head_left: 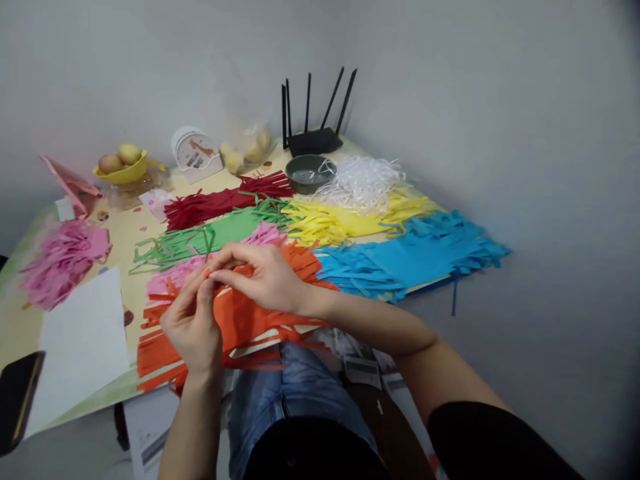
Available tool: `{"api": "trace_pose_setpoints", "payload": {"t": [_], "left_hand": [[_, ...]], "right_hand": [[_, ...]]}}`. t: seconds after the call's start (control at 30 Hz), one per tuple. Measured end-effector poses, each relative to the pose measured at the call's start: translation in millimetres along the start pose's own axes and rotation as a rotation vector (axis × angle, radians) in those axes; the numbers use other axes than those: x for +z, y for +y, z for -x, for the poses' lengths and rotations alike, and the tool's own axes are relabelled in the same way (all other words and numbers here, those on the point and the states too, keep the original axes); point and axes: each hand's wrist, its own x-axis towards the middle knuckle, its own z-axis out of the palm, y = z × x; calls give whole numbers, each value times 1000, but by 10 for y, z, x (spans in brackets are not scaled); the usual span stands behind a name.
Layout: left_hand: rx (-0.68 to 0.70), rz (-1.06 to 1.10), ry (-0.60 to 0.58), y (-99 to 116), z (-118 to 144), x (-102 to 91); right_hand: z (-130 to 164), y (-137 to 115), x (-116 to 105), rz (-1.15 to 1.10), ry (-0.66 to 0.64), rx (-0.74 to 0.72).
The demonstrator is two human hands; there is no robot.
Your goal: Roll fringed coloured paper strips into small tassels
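Note:
My left hand (195, 327) and my right hand (263, 277) meet above the table, fingertips pinched together. Between them shows a small orange piece (209, 274), seemingly paper; most of it is hidden by the fingers. Directly beneath lies orange fringed paper (240, 323), its cut strips spreading at both ends and over the table's front edge. Pink fringed paper (175, 275) peeks out behind the hands. Beyond it lie green fringed paper (227, 229) and dark red fringed paper (215, 203). Yellow fringed paper (340, 220) and blue fringed paper (413, 257) are to the right.
White shredded strips (363, 183) lie beside a dark bowl (307, 175) and a black router (313, 141). Farther left are a yellow fruit bowl (123, 175), a pink fringed bundle (67, 260), a white sheet (85, 347) and a phone (20, 400). Walls bound the table.

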Motion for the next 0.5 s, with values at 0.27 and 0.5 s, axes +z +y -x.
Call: {"api": "trace_pose_setpoints", "payload": {"t": [0.27,0.5], "left_hand": [[-153,242,262,-179,-97,133],[-380,286,95,-189,-24,-1]], "right_hand": [[-710,763,-1097,749,-36,-12],[-1465,1758,-2488,1177,-130,782]]}}
